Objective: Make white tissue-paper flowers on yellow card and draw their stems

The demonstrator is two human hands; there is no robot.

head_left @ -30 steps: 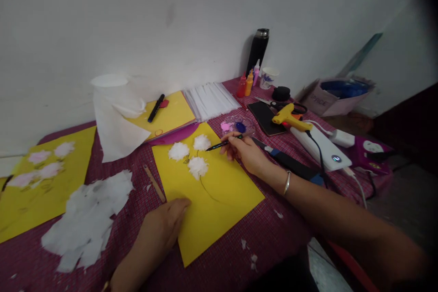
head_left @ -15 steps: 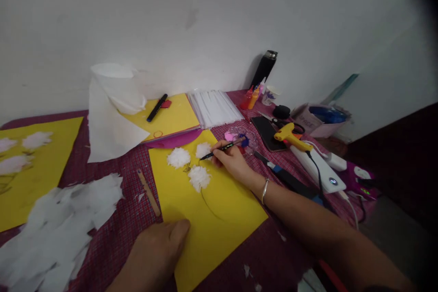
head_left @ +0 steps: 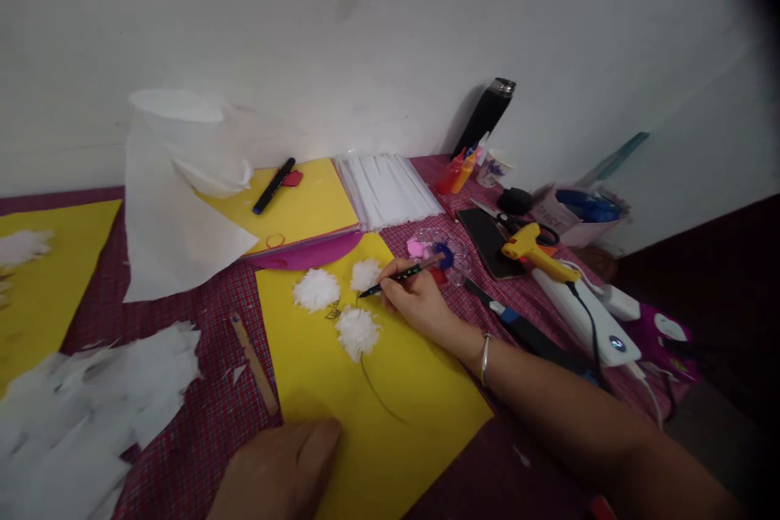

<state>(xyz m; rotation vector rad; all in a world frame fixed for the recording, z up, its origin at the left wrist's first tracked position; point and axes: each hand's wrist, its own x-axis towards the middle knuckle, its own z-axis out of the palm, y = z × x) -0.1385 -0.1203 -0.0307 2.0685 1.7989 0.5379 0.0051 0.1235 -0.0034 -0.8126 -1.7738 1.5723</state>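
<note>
My right hand [head_left: 418,301], a silver bangle on its wrist, is closed around a slim black pen [head_left: 399,278]. The pen tip rests on a yellow sheet [head_left: 420,390], beside a short dark line below the upper-right white fluffy paper flower [head_left: 366,275]. Two more such flowers [head_left: 316,290] [head_left: 357,333] are on this sheet; a long curved stem line runs down from the lower one. Small leaf marks sit between them. My left hand [head_left: 283,463] lies curled on the sheet's lower left edge, thumb side up; whatever its fingers hold is hidden.
Torn white paper [head_left: 97,406] and a wooden stick [head_left: 254,366] lie left. Behind are a curled white sheet [head_left: 176,211], a marker [head_left: 274,187] and white sticks [head_left: 390,191]. Rightward are a paint palette [head_left: 460,248], phone [head_left: 487,242], glue gun [head_left: 542,252] and power strip [head_left: 585,317].
The view has shifted slightly, moving the things at the left further left and those at the right further right. My right hand stays at the same flower with the pen; my left hand stays on the sheet.
</note>
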